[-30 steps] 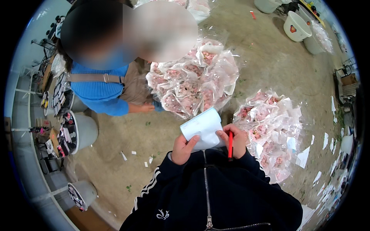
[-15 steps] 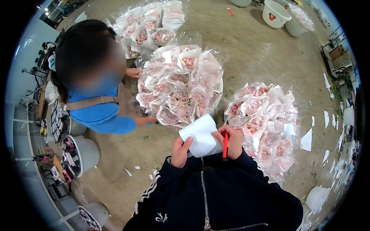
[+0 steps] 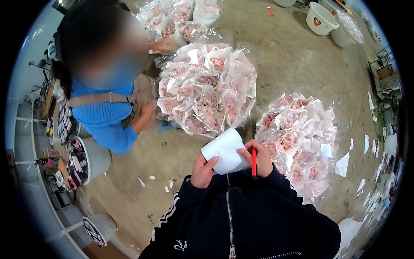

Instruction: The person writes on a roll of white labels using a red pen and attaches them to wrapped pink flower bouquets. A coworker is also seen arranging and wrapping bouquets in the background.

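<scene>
A white paper pad (image 3: 225, 151) with its top sheet curled is held in front of my dark jacket. My left hand (image 3: 202, 171) is closed on its left edge, thumb on top. My right hand (image 3: 261, 158) grips the pad's right edge and also has a red marker (image 3: 254, 163) tucked in its fingers, black end pointing down. Just beyond the pad stands a large cluster of pink flower bouquets (image 3: 206, 103) wrapped in white paper and clear film. Another wrapped cluster of pink bouquets (image 3: 286, 144) is beside my right hand.
A co-worker in a blue top (image 3: 103, 116) stands at the left by the middle bouquets. More bouquets (image 3: 170, 28) are behind. A white tub (image 3: 321, 19) sits far right, a grey bucket (image 3: 97, 159) at left. Paper scraps (image 3: 342, 165) litter the floor at right.
The co-worker has straightened up and drawn both hands off the middle bouquets, one now near the back bunches. My hands, pad and marker stay nearly the same; the view has shifted slightly.
</scene>
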### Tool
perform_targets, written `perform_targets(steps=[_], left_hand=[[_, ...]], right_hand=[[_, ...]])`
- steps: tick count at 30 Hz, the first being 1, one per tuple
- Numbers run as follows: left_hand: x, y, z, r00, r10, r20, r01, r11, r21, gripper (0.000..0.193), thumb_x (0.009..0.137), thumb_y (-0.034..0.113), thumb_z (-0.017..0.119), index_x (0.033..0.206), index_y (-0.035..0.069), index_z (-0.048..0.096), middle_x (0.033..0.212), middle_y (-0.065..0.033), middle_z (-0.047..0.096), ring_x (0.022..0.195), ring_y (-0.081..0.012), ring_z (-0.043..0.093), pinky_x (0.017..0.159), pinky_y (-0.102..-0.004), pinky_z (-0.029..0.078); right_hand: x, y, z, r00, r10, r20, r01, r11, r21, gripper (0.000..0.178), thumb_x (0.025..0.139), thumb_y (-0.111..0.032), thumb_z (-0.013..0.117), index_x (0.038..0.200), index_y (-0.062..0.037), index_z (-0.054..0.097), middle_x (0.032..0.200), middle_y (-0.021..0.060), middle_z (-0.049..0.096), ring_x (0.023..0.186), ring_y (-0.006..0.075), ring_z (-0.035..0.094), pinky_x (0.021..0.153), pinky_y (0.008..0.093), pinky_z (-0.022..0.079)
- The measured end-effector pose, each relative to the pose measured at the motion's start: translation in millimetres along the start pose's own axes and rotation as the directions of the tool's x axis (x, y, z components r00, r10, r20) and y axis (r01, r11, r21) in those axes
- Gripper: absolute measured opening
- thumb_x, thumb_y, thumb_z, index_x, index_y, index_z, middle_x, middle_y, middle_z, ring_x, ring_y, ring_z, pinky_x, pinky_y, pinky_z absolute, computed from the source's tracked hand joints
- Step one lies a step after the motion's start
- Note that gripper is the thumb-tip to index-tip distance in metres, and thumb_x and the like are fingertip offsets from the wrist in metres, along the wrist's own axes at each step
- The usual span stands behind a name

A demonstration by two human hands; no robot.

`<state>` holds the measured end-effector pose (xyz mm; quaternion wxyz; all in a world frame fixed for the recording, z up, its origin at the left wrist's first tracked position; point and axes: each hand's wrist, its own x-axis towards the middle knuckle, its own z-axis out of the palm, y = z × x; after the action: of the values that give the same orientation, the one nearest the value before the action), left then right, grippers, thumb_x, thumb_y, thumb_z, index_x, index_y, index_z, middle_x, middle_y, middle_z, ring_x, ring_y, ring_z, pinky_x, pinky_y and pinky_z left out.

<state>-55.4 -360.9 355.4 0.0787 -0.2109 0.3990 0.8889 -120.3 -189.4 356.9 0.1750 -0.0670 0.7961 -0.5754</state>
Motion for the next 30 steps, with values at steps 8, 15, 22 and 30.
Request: perform_targets(steps=[8,15,22,30], left_hand=[[-8,14,3,0.992,0.071,0.104,-0.087,0.983,0.163,0.039,0.083,0.005,0.046,0.119,-0.004,0.036,0.113,-0.0065,0.048,0.101,-0.0132,0.046,0.088,-0.0269,0.034],[-27,37,22,0.979,0.109,0.174,-0.157,0.943,0.293,0.032,0.085,0.008,0.043,0.115,-0.003,0.041,0.108,-0.0051,0.049,0.098,-0.0112,0.045,0.085,-0.0259,0.036],[-37,41,27,0.947,0.191,0.256,-0.288,0.861,0.42,0.028,0.087,0.008,0.037,0.111,-0.005,0.044,0.106,-0.008,0.052,0.099,-0.0133,0.047,0.085,-0.0261,0.036],[-45,47,33,0.935,0.254,0.247,-0.344,0.815,0.466,0.028,0.082,0.009,0.044,0.107,-0.003,0.047,0.078,-0.0084,0.057,0.064,-0.0123,0.051,0.059,-0.0257,0.041]], right_hand=[[5,-52,-18,0.963,-0.237,-0.128,0.268,0.898,0.35,0.035,0.083,-0.022,0.036,0.111,-0.0005,0.037,0.076,0.0062,0.048,0.066,0.0108,0.045,0.062,0.0228,0.038],[13,-95,8,0.819,-0.572,0.04,0.549,0.802,0.236,0.011,0.073,-0.012,0.059,0.072,-0.0019,0.054,0.06,0.0064,0.05,0.052,0.0156,0.046,0.05,0.0243,0.036],[3,-105,19,0.835,-0.55,-0.012,0.54,0.814,0.213,0.022,0.062,-0.008,0.072,0.063,-0.0046,0.05,0.055,0.0036,0.049,0.046,0.0125,0.045,0.044,0.0218,0.033],[-4,-113,24,0.729,-0.683,-0.043,0.684,0.725,0.077,0.024,0.065,0.01,0.055,0.06,-0.0056,0.038,0.053,0.0038,0.042,0.043,0.0105,0.036,0.041,0.0225,0.026]])
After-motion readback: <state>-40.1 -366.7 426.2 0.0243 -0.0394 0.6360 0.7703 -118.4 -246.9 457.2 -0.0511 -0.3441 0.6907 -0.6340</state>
